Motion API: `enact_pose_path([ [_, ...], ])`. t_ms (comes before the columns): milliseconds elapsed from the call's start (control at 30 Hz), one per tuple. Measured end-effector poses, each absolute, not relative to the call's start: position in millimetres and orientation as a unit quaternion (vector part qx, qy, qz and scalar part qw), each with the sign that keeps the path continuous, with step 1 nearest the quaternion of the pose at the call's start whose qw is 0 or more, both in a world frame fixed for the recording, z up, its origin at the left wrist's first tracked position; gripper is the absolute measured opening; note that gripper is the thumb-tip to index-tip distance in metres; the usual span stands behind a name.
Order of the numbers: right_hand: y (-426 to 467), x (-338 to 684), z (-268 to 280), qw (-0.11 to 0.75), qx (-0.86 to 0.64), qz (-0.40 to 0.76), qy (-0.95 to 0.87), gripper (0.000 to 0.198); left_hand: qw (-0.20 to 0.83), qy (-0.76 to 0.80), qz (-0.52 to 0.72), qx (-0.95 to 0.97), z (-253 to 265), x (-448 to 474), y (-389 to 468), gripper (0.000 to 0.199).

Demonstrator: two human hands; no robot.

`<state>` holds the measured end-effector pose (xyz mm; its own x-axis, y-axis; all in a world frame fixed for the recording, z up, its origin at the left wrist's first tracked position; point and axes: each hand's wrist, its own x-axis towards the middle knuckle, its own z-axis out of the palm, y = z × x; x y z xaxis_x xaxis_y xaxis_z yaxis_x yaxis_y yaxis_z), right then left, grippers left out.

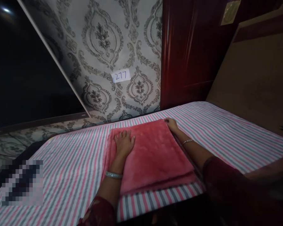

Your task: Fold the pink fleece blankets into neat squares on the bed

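A pink plush cloth [153,153], folded into a rough square, lies on a striped sheet [73,169]. Its layers show along the left and near edges. My left hand [124,142] rests flat on the upper left part of the cloth with the fingers spread, a pale bangle on its wrist. At the far right corner of the cloth, my right hand [171,124] is closed, its fingers curled at the edge and pinching that corner. The right fingertips are partly hidden. A thin bracelet circles the right wrist.
A large dark screen [30,69] stands at the left. Behind the sheet are a patterned wall [101,40] with a paper label marked 277 [121,75] and a dark red wooden panel [186,50]. A big brown cardboard piece [257,69] leans at the right.
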<state>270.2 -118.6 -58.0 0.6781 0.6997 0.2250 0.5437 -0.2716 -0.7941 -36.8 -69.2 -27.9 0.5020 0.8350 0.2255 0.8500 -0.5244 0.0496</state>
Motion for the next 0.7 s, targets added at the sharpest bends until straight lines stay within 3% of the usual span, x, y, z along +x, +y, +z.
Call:
enact_pose_path([
  [200,-208,240,-47,0.455,-0.778,0.064,-0.429,0.042,0.036,-0.485,-0.108,-0.867,-25,-33,-71,0.055],
  [367,-287,194,-61,0.388,-0.713,0.059,-0.58,0.055,0.031,-0.482,-0.106,-0.869,-25,-32,-69,0.057],
  [567,-312,179,-91,0.398,-0.721,0.048,-0.565,0.046,0.001,-0.452,-0.083,-0.888,-20,-37,-58,0.058],
  [700,-305,192,-67,0.357,-0.721,-0.007,-0.594,0.038,-0.033,-0.459,-0.066,-0.885,-12,-39,-56,0.058],
])
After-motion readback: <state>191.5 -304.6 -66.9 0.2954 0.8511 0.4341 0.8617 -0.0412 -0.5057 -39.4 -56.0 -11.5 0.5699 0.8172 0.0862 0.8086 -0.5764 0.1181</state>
